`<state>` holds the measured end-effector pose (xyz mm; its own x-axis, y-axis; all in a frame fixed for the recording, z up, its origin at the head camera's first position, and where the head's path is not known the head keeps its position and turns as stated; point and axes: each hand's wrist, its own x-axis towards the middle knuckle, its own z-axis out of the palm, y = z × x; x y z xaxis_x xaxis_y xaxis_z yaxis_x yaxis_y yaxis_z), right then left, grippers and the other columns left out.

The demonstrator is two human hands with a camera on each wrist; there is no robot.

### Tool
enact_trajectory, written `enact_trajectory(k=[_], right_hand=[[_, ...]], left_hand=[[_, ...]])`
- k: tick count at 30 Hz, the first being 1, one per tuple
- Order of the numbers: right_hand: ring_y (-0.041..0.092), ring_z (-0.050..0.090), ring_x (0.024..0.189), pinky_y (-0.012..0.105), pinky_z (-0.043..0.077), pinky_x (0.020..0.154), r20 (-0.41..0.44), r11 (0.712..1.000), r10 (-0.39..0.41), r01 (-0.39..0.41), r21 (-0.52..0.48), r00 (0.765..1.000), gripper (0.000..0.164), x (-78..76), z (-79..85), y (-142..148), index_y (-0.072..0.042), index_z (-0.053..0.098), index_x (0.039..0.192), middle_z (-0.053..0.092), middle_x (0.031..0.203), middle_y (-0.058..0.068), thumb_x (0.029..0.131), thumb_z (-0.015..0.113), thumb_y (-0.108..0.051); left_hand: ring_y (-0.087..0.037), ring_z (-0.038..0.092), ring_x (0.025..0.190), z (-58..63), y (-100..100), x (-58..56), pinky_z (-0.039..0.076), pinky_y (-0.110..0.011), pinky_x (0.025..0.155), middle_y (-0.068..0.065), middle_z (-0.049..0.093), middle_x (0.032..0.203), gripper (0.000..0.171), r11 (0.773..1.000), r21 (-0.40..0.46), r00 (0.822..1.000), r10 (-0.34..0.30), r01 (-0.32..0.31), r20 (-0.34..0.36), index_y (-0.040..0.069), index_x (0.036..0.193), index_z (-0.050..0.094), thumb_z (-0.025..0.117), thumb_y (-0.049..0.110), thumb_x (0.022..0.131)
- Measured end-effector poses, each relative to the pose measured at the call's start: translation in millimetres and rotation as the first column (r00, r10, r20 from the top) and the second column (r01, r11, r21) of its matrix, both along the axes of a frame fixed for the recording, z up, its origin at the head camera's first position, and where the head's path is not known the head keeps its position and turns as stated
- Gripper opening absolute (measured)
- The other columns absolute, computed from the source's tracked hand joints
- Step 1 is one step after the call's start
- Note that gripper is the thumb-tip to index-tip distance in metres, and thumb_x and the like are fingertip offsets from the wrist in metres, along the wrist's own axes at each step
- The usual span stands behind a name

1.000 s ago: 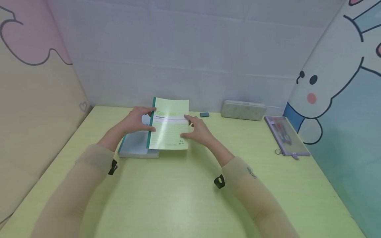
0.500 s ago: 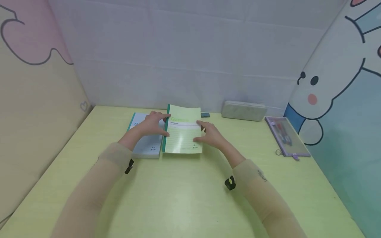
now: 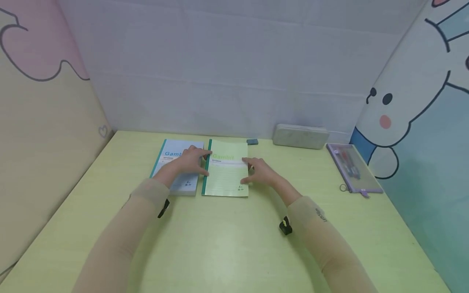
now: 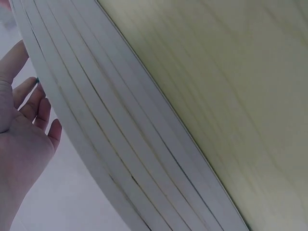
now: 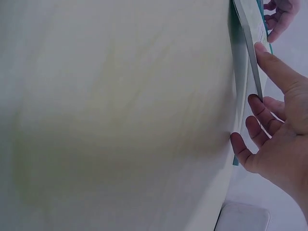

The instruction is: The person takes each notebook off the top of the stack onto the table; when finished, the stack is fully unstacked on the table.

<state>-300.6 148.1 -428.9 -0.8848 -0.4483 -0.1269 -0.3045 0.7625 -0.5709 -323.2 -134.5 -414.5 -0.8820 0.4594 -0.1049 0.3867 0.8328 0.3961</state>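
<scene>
A green notebook (image 3: 224,173) with a dark green spine is held over the table, low and nearly flat, in the head view. My left hand (image 3: 191,160) grips its spine side, thumb and fingers spread along that edge. On the opposite side my right hand (image 3: 261,171) pinches the edge; the right wrist view shows the thin notebook edge (image 5: 252,57) between thumb and fingers. Just left lies a stack topped by a blue notebook (image 3: 185,185), partly hidden under my left forearm. Its layered page edges (image 4: 110,110) fill much of the left wrist view.
Behind the green notebook sits a small dark blue block (image 3: 252,141). A grey pencil case (image 3: 300,136) stands against the back wall. Toward the right edge of the table (image 3: 227,244) lies a purple-edged zip pouch (image 3: 366,173) with pens inside.
Both hands have carried the green notebook right, from over the blue stack to beside it, and lowered it toward the table. The blue cover is now more exposed.
</scene>
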Motion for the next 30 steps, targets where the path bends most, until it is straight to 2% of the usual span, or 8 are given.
enact_trajectory(k=[8, 13, 17, 22, 26, 30], right_hand=[[0.025, 0.039, 0.111, 0.042, 0.035, 0.099, 0.037, 0.998, -0.016, 0.014, 0.062, 0.999, 0.089, -2.6, -4.4, -1.3, -0.012, 0.035, 0.146, 0.051, 0.129, 0.009, 0.074, 0.080, -0.037], [0.025, 0.038, 0.106, 0.042, 0.036, 0.094, 0.032, 0.995, 0.012, -0.015, 0.101, 0.999, 0.086, -3.8, -7.4, -0.7, -0.013, 0.038, 0.145, 0.050, 0.120, 0.009, 0.075, 0.079, -0.039], [0.024, 0.038, 0.105, 0.041, 0.036, 0.093, 0.028, 0.994, 0.016, -0.019, 0.111, 0.999, 0.085, -3.5, -8.7, -0.5, -0.014, 0.039, 0.145, 0.049, 0.117, 0.008, 0.075, 0.078, -0.041], [0.024, 0.039, 0.106, 0.041, 0.037, 0.093, 0.037, 0.995, 0.011, -0.015, 0.103, 0.999, 0.084, -3.3, -7.0, 0.1, -0.014, 0.037, 0.146, 0.048, 0.119, 0.009, 0.076, 0.077, -0.042], [0.024, 0.042, 0.102, 0.038, 0.038, 0.089, 0.041, 0.997, -0.005, 0.002, 0.082, 0.999, 0.083, -4.7, 0.3, -0.8, -0.013, 0.035, 0.147, 0.048, 0.116, 0.012, 0.079, 0.075, -0.039], [0.024, 0.044, 0.097, 0.037, 0.039, 0.083, 0.032, 0.997, -0.005, 0.002, 0.076, 0.999, 0.082, -4.9, 9.0, -3.7, -0.013, 0.034, 0.147, 0.048, 0.113, 0.014, 0.080, 0.075, -0.038]], left_hand=[[-0.027, 0.033, 0.119, 1.3, -0.1, 5.2, 0.029, -0.047, 0.099, -0.005, 0.051, 0.127, 0.083, 0.999, -0.049, 1.000, 0.016, -0.015, 0.015, 0.014, 0.144, 0.041, 0.079, 0.038, 0.074], [-0.031, 0.032, 0.124, 1.8, 2.5, 7.4, 0.027, -0.050, 0.102, -0.010, 0.048, 0.138, 0.078, 0.985, -0.168, 0.999, -0.038, 0.032, -0.032, 0.012, 0.141, 0.045, 0.076, 0.044, 0.076], [-0.032, 0.032, 0.126, 3.0, 5.6, 10.3, 0.026, -0.051, 0.103, -0.011, 0.049, 0.138, 0.075, 0.975, -0.218, 0.995, -0.064, 0.047, -0.070, 0.011, 0.138, 0.049, 0.076, 0.043, 0.076], [-0.034, 0.030, 0.130, 0.3, 4.0, 10.7, 0.024, -0.053, 0.105, -0.011, 0.046, 0.141, 0.077, 0.983, -0.183, 0.996, -0.043, 0.029, -0.072, 0.014, 0.140, 0.046, 0.077, 0.044, 0.076], [-0.034, 0.028, 0.131, -1.9, -3.7, 10.3, 0.022, -0.055, 0.106, -0.010, 0.046, 0.142, 0.082, 0.997, -0.078, 0.998, -0.028, 0.024, -0.062, 0.016, 0.144, 0.040, 0.077, 0.044, 0.076], [-0.033, 0.029, 0.130, 0.2, -15.1, 12.5, 0.023, -0.055, 0.103, -0.007, 0.051, 0.137, 0.082, 1.000, -0.001, 0.997, -0.012, 0.012, -0.074, 0.017, 0.144, 0.039, 0.077, 0.041, 0.076]])
